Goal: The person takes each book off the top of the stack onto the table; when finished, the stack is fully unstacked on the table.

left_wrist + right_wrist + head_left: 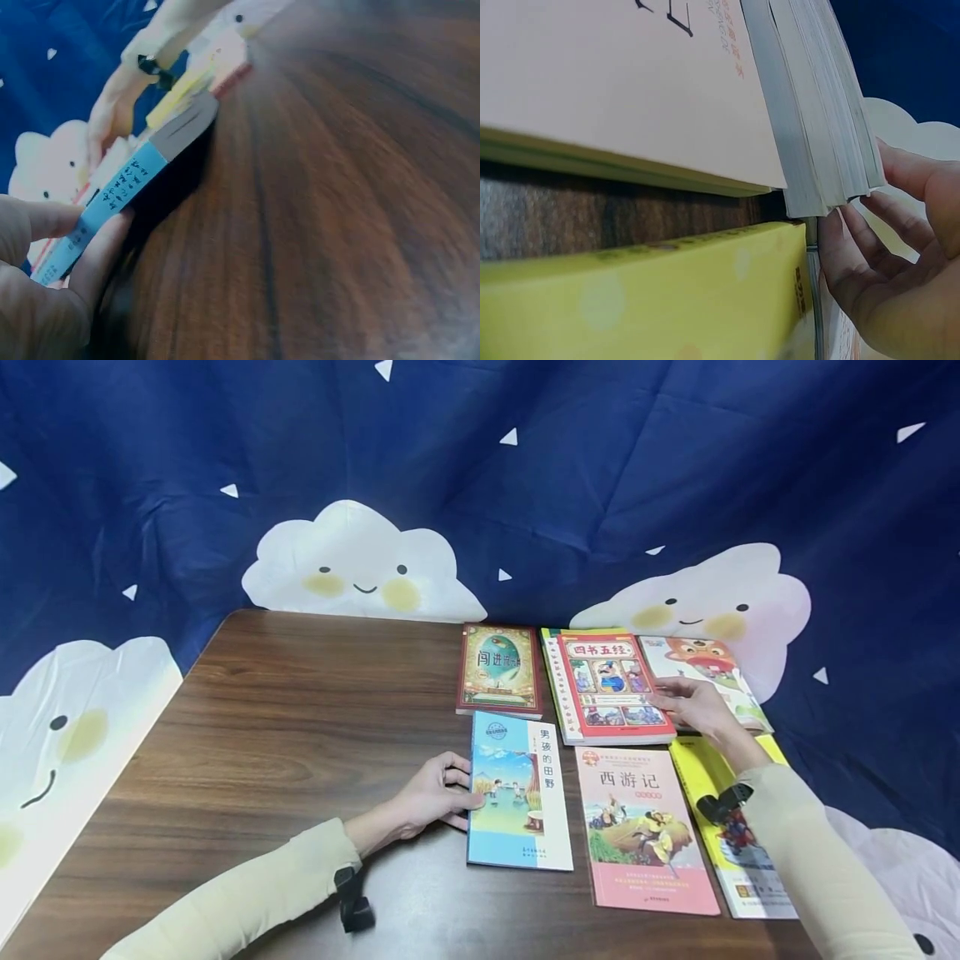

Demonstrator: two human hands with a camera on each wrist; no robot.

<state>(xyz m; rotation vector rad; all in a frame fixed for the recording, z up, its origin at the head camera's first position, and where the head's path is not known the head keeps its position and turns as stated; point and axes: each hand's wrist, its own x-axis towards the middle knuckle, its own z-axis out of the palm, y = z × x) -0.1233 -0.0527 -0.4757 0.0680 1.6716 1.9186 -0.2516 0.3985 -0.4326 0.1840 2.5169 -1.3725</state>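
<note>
My left hand pinches the left edge of a blue-and-white paperback book, thumb over the cover and fingers below. In the left wrist view its blue spine lies between thumb and fingers, tilted above the wood with dark shadow under it. My right hand grips the right edge of a red-covered book, which lies on a green-and-yellow book. From the right wrist view, the thumb is on the far side of the thick page block and the fingers curl at its underside.
A pink book and a yellow book lie in front of the red one. Behind my right hand is a white picture book. A brown-bordered book lies at the back of the wooden table, before a blue cloud-patterned curtain.
</note>
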